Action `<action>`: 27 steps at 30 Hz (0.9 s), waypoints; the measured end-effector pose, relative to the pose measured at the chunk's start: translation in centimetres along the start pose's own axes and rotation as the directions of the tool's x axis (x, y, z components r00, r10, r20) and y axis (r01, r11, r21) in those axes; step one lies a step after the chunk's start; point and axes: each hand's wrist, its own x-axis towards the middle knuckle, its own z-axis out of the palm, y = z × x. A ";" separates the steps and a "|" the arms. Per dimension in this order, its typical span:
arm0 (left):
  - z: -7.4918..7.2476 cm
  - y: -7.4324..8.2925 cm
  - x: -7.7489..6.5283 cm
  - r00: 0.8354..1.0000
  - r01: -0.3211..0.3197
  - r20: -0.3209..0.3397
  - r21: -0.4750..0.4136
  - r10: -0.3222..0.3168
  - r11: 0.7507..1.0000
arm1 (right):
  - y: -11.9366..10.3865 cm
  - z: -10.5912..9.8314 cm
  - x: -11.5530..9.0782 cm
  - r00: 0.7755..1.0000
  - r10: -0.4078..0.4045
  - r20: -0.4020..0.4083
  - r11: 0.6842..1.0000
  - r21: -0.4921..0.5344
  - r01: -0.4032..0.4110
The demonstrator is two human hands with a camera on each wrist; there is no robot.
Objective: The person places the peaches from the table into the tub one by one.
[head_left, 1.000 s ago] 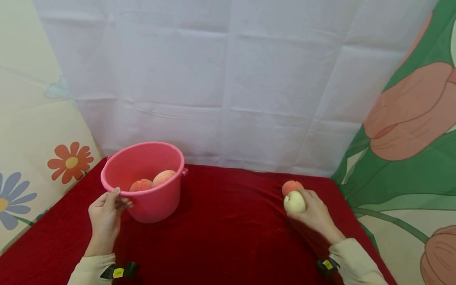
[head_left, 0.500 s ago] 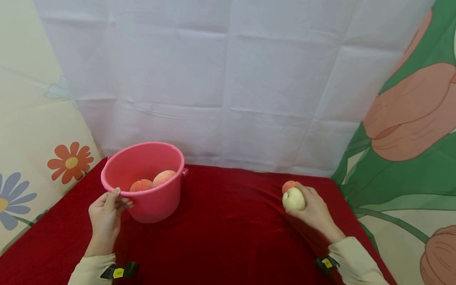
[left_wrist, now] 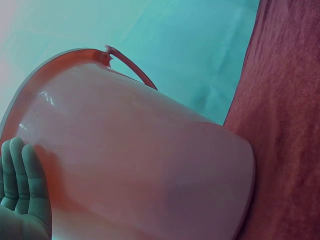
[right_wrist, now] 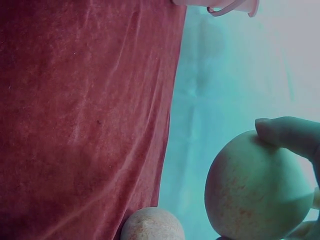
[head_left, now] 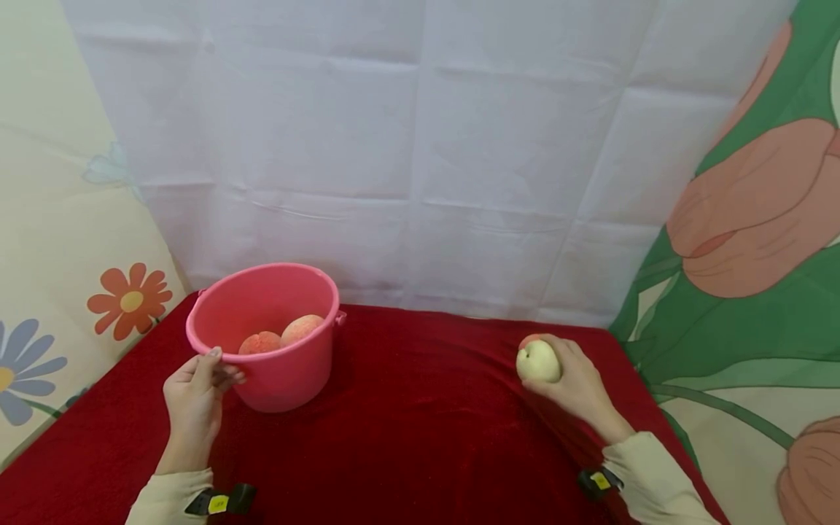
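Note:
At the left of the head view stands a pink bucket [head_left: 282, 379]. My left hand [head_left: 195, 401] grips its near rim, thumb over the edge and fingers on the outside; the left wrist view shows those fingers [left_wrist: 35, 182] beside the bucket's outer wall. Two reddish peaches, one redder [head_left: 260, 343] and one paler [head_left: 302, 328], lie inside. On the right, my right hand [head_left: 577, 385] holds a pale yellow-green peach [head_left: 539, 362] between thumb and fingers, and the right wrist view shows red speckles on this peach [right_wrist: 250, 195]. Behind it another peach [head_left: 530, 340] is mostly hidden.
A red velvet cloth [head_left: 420, 437] covers the table. White fabric [head_left: 413, 168] hangs along the back edge, with flower-printed cloth [head_left: 741, 219] at the sides. The bucket's handle [left_wrist: 132, 65] shows beyond its rim in the left wrist view. The uncovered peach [right_wrist: 152, 226] rests on the cloth.
My right hand, with the pale peach in it, has shifted slightly left and up in the head view, covering more of the peach behind. My left hand and the bucket have stayed in place.

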 end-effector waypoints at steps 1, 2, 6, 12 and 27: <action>0.0 0.0 0.0 1.000 -0.004 0.003 -0.001 0.004 1.000 | -0.1 0.0 0.0 1.000 0.001 0.001 1.000 0.004 -0.001; 0.0 -0.1 0.0 1.000 -0.012 0.009 0.001 0.012 1.000 | -0.1 0.0 0.1 1.000 0.001 0.002 1.000 0.007 -0.001; -0.3 -0.5 0.1 0.997 -0.066 0.039 -0.009 0.066 0.998 | -0.5 0.1 0.3 1.000 -0.002 -0.002 1.000 0.020 0.002; -0.5 -0.7 0.2 0.991 -0.101 0.079 -0.035 0.104 0.994 | -1.4 0.3 0.8 1.000 -0.012 -0.006 0.999 0.039 0.012; 0.0 0.1 -0.2 1.000 -0.010 0.022 -0.013 0.010 1.000 | -3.8 0.7 1.9 0.999 -0.033 0.004 0.996 0.086 0.033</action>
